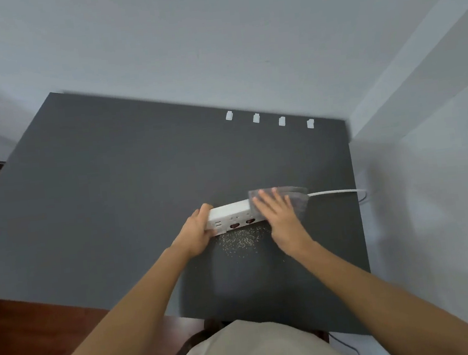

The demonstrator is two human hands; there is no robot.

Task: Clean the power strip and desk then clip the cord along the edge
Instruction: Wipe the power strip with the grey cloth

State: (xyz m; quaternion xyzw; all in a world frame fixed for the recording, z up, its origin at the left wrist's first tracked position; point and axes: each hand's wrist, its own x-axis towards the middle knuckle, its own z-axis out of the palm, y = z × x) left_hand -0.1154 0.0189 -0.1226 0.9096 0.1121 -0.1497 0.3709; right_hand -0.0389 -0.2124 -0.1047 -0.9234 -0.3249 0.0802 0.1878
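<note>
Desk (pixel 113 190): plain dark grey, no pattern; power strip (pixel 232 215): white, two dark reddish sockets on its face; cord (pixel 335 192): white; cloth (pixel 292 197): grey, faintly speckled; clips (pixel 269 119): four, white, in a row; crumbs (pixel 241 241): pale, a scattered fleck pattern on the grey; wall (pixel 212 35): light blue-grey; floor (pixel 26 329): reddish brown; garment (pixel 245 349): beige.

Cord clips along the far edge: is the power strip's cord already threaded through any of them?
No: the cord runs straight off the desk's right edge, well apart from the four bare cord clips.
</note>
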